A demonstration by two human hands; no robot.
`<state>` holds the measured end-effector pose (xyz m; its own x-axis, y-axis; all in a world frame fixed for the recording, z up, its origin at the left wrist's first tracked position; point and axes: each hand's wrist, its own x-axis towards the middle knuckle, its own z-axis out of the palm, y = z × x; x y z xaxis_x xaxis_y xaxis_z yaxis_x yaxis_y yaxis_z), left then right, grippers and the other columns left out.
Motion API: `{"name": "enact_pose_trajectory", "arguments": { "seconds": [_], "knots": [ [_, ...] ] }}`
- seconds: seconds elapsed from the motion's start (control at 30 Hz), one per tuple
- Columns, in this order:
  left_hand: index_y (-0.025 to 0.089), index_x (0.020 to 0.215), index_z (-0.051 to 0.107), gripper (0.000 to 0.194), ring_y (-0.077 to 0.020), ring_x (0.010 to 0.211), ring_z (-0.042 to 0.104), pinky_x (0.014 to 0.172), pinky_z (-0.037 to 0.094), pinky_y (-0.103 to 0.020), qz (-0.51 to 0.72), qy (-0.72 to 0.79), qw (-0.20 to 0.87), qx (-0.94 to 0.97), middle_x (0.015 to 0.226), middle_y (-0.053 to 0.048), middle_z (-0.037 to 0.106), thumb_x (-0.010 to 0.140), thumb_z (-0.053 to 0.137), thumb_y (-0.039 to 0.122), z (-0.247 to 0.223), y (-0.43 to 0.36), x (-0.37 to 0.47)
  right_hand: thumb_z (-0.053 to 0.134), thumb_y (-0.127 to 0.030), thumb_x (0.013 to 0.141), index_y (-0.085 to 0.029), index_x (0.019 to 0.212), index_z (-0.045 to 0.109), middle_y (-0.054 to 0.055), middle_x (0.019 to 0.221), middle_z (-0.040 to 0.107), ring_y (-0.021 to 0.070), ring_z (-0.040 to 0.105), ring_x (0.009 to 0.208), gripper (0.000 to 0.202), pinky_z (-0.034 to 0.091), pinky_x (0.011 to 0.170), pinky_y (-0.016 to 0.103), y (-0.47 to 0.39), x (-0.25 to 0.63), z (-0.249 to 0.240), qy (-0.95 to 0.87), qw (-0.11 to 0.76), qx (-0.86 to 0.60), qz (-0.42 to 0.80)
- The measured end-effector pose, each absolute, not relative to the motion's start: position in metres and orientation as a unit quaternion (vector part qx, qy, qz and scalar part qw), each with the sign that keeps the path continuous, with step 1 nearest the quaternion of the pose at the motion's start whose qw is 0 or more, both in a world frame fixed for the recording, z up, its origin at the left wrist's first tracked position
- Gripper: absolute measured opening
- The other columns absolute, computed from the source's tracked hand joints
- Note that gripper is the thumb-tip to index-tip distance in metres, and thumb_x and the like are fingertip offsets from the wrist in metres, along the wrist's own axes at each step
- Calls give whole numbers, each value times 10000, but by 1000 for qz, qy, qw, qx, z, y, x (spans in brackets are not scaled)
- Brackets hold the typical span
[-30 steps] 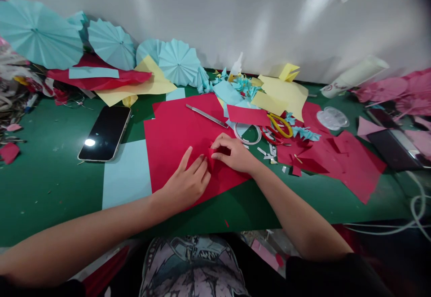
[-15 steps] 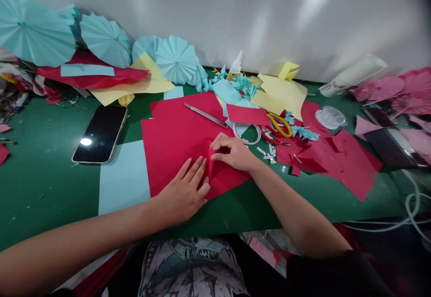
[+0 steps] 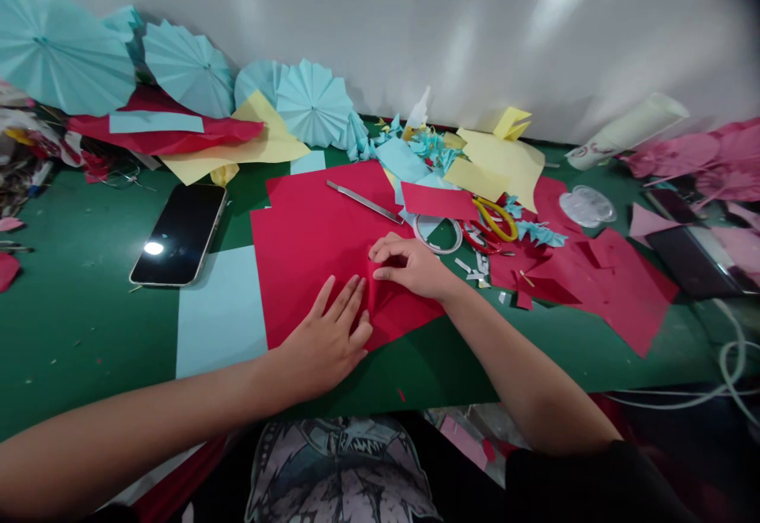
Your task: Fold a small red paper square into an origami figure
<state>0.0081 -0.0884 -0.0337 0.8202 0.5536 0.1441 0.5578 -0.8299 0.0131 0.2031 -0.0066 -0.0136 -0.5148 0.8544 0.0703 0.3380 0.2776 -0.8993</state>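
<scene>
Large red paper sheets (image 3: 309, 254) lie in front of me. A small folded piece of red paper (image 3: 373, 292) stands up from them between my two hands. My right hand (image 3: 409, 263) pinches its upper end between thumb and fingers. Lying flat with fingers apart, my left hand (image 3: 329, 333) presses on the red paper just left of that fold. Its fingertips reach the fold's lower side. Beyond my hands, metal tweezers (image 3: 363, 201) rest on the sheets. A roll of tape (image 3: 439, 234) sits near my right knuckles, beside scissors with yellow and red handles (image 3: 495, 221).
A phone (image 3: 178, 234) lies at left beside light blue paper (image 3: 221, 309). Pleated blue paper fans (image 3: 313, 104) lean against the wall. Red scraps (image 3: 629, 289) spread at right, near a clear round lid (image 3: 587, 206) and white cables (image 3: 727, 357). A glue bottle (image 3: 419, 109) stands behind.
The whole view has shifted very slightly. Both hands keep nearly the same place on the red paper, and the right hand still pinches the fold.
</scene>
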Motion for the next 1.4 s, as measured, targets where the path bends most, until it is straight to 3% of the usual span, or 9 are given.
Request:
{"name": "enact_pose_trajectory", "arguments": {
  "seconds": [0.33, 0.57, 0.9, 1.07, 1.4],
  "knots": [
    [73, 1123, 520, 404, -360, 1297, 303, 1048, 180, -546, -81, -297, 28, -951, 1306, -258, 444, 880, 445, 387, -36, -89, 7, 628, -196, 728, -186, 724, 533, 40, 853, 588, 172, 545, 867, 95, 432, 832, 361, -10, 199, -16, -754, 264, -442, 408],
    [34, 1294, 384, 545, -346, 1307, 287, 1064, 149, -527, -74, -307, 36, -948, 1326, -252, 424, 895, 391, 405, -38, -90, 8, 619, -217, 761, -183, 740, 541, 37, 906, 493, 150, 511, 850, 87, 413, 819, 337, -10, 200, -17, -791, 244, -437, 351],
    [98, 1220, 484, 444, -351, 1303, 297, 1045, 163, -560, -72, -297, 38, -951, 1305, -238, 455, 899, 397, 392, -35, -89, 7, 620, -183, 734, -170, 718, 566, 36, 926, 466, 148, 520, 850, 59, 422, 817, 344, -8, 204, -13, -784, 228, -446, 367],
    [117, 1197, 488, 421, -352, 1290, 323, 1028, 199, -572, -70, -297, 29, -952, 1296, -237, 465, 880, 443, 390, -33, -89, 7, 649, -281, 729, -171, 740, 585, 52, 964, 458, 173, 522, 924, 128, 408, 881, 368, -10, 203, -9, -794, 217, -433, 366],
    [152, 1191, 478, 383, -348, 1315, 274, 1032, 161, -596, -69, -294, -1, -953, 1338, -226, 421, 882, 456, 377, -32, -88, 6, 625, -249, 738, -173, 773, 589, 64, 1023, 464, 185, 521, 962, 91, 415, 889, 381, -13, 203, -6, -787, 207, -444, 374]
  ]
}}
